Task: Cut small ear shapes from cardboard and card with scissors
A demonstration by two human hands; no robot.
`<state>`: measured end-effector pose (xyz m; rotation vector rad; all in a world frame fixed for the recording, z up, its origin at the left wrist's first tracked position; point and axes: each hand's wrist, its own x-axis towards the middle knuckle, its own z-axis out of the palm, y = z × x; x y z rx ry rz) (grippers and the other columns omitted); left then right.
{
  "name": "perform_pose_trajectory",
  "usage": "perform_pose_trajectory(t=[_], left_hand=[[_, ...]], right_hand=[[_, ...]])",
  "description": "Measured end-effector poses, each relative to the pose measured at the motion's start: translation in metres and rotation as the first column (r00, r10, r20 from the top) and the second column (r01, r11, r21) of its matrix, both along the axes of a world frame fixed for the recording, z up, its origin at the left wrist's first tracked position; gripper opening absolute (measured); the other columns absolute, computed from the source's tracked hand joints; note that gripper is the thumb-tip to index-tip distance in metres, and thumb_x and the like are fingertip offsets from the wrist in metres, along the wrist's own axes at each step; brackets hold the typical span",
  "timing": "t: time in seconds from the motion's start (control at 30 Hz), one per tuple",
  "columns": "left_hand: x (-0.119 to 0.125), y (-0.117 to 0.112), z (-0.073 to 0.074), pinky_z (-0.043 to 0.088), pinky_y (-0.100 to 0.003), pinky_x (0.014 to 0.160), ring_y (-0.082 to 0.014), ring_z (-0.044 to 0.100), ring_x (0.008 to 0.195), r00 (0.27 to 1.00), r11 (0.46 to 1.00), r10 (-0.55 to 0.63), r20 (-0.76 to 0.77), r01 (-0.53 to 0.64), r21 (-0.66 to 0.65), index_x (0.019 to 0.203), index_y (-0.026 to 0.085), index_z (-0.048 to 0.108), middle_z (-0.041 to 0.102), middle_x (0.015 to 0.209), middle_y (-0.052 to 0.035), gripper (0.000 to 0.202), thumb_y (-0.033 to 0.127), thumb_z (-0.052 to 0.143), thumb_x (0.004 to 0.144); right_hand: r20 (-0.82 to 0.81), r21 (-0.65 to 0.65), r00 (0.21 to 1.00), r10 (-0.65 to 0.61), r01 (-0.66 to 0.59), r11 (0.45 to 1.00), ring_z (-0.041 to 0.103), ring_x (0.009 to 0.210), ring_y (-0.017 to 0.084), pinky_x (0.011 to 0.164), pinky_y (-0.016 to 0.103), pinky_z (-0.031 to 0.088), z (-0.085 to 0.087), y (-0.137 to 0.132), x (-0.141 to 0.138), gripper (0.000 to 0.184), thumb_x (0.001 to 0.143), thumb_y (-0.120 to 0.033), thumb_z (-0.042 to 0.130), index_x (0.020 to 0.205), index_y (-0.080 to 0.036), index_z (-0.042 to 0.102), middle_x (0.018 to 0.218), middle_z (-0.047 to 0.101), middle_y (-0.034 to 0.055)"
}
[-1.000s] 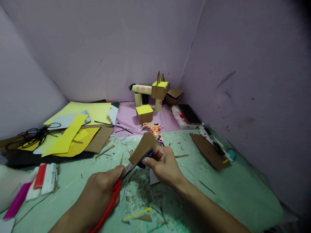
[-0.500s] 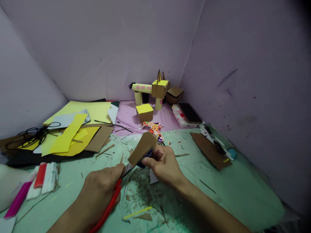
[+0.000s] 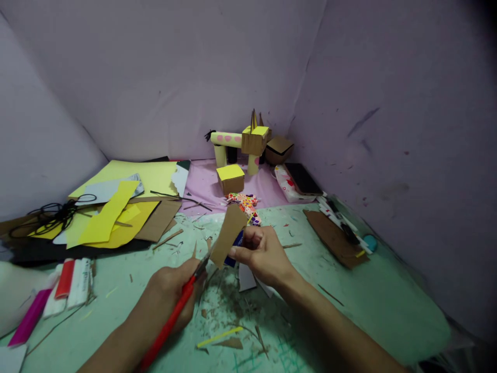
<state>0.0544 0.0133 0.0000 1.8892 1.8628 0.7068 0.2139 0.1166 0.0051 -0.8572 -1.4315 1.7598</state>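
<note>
My left hand point(image 3: 173, 295) is closed around the red handles of a pair of scissors point(image 3: 182, 300), whose blades meet the lower edge of a brown cardboard piece point(image 3: 229, 234). My right hand point(image 3: 262, 254) pinches that cardboard piece from the right, together with a small blue object point(image 3: 237, 241) behind it. Both hands hover over the green mat point(image 3: 349, 300), which is littered with brown and yellow offcuts.
Yellow and brown sheets point(image 3: 116, 207) and a black cord point(image 3: 54, 215) lie at the left. Glue sticks and markers point(image 3: 66, 287) sit near the left edge. A cardboard animal model point(image 3: 240, 145), a yellow-topped box point(image 3: 231, 178), a phone point(image 3: 301, 178) and a brown strip point(image 3: 332, 235) stand further back.
The cardboard piece has turned more upright in my right hand, and the scissors have shifted slightly up and right along its lower edge.
</note>
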Motion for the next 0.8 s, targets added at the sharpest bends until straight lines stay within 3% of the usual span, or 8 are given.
perform_pose_trajectory(t=[0.1, 0.23, 0.37, 0.5, 0.67, 0.8], left_hand=[[-0.007, 0.004, 0.010, 0.036, -0.022, 0.047, -0.0118, 0.045, 0.044, 0.992, 0.994, 0.108, 0.058, -0.107, -0.015, 0.066, 0.022, 0.048, 0.048, 0.049, 0.0051, 0.024, 0.037, 0.041, 0.084], [-0.024, 0.005, 0.021, 0.043, -0.025, 0.050, -0.0168, 0.056, 0.051, 0.933, 0.943, 0.328, 0.147, -0.316, -0.103, 0.081, 0.023, 0.050, 0.057, 0.053, 0.0034, 0.027, 0.048, 0.039, 0.085], [-0.029, 0.006, 0.024, 0.049, -0.028, 0.057, -0.0192, 0.062, 0.061, 0.871, 0.904, 0.424, 0.250, -0.422, -0.061, 0.091, 0.022, 0.047, 0.063, 0.067, 0.0003, 0.031, 0.051, 0.050, 0.079], [-0.018, 0.006, 0.020, 0.050, -0.029, 0.053, -0.0175, 0.060, 0.055, 0.805, 0.926, 0.373, 0.461, -0.352, -0.135, 0.097, 0.022, 0.043, 0.062, 0.065, 0.0022, 0.037, 0.049, 0.057, 0.076], [-0.007, 0.001, 0.019, 0.043, -0.022, 0.049, -0.0129, 0.052, 0.054, 0.807, 0.962, 0.272, 0.524, -0.234, -0.139, 0.095, 0.022, 0.044, 0.053, 0.062, 0.0064, 0.034, 0.037, 0.064, 0.071], [-0.011, -0.001, 0.026, 0.038, -0.021, 0.047, -0.0116, 0.045, 0.052, 0.866, 0.987, 0.159, 0.473, -0.130, -0.095, 0.089, 0.022, 0.047, 0.049, 0.060, 0.0070, 0.023, 0.036, 0.058, 0.074]], right_hand=[[-0.032, -0.055, 0.997, 0.074, -0.075, 0.996, 0.047, 0.049, 0.010, 0.053, 0.026, 0.040, 0.000, 0.002, 0.002, 0.008, 0.053, -0.016, 0.066, 0.054, -0.016, 0.058, 0.052, 0.055, -0.0032], [0.019, -0.112, 0.988, 0.154, -0.151, 0.982, 0.047, 0.047, 0.009, 0.051, 0.024, 0.039, 0.000, 0.005, 0.004, 0.008, 0.050, -0.017, 0.066, 0.052, -0.015, 0.059, 0.050, 0.055, -0.0035], [0.089, -0.245, 0.962, 0.258, -0.230, 0.942, 0.046, 0.044, 0.008, 0.047, 0.022, 0.038, 0.002, 0.005, 0.005, 0.007, 0.046, -0.015, 0.064, 0.053, -0.013, 0.060, 0.047, 0.054, -0.0041], [0.217, -0.203, 0.885, 0.413, -0.373, 0.906, 0.036, 0.041, 0.005, 0.041, 0.018, 0.030, 0.000, -0.003, 0.001, 0.009, 0.046, -0.010, 0.062, 0.046, -0.014, 0.053, 0.043, 0.045, -0.0071], [0.281, -0.179, 0.770, 0.573, -0.544, 0.820, 0.035, 0.041, 0.004, 0.039, 0.017, 0.026, -0.007, -0.013, 0.000, 0.010, 0.050, -0.006, 0.059, 0.049, -0.014, 0.053, 0.044, 0.044, -0.0072], [0.254, -0.291, 0.661, 0.706, -0.644, 0.708, 0.043, 0.042, 0.006, 0.041, 0.017, 0.033, -0.006, -0.011, 0.004, 0.009, 0.048, -0.010, 0.065, 0.051, -0.013, 0.058, 0.046, 0.053, -0.0054]])
